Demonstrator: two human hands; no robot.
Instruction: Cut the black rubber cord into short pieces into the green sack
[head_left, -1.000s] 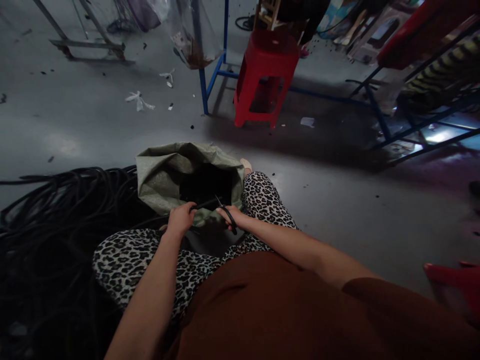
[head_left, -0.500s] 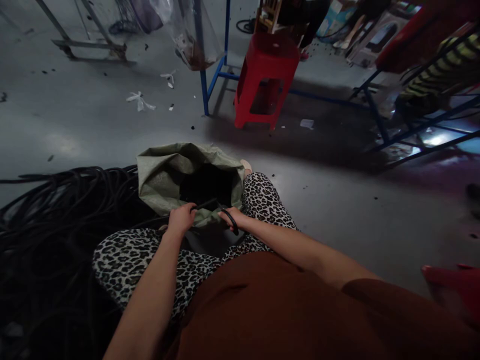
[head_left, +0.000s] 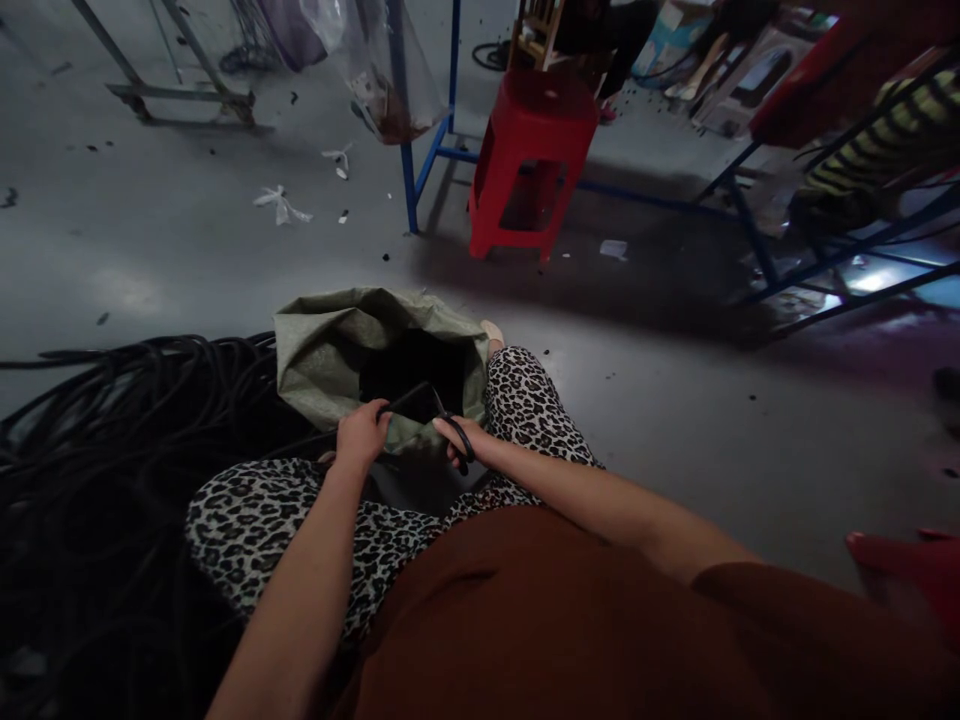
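Observation:
I sit with leopard-print trousers on my knees, above an open green woven sack point(head_left: 330, 345) whose mouth is dark inside. My left hand point(head_left: 361, 436) is closed around a thin black tube point(head_left: 409, 399) that points toward the sack's mouth. My right hand point(head_left: 463, 440) grips black-handled scissors point(head_left: 453, 432) right at the tube's far end, blades by the sack's rim. The two hands are a short span apart in front of my lap.
A large heap of black tubing point(head_left: 112, 440) fills the floor on my left. A red plastic stool point(head_left: 534, 160) stands beyond the sack beside a blue metal frame point(head_left: 409, 180). Blue racks point(head_left: 825, 250) stand at the right; scraps litter the grey floor.
The tube's free end has lifted slightly over the sack's mouth. Both hands stay in nearly the same place.

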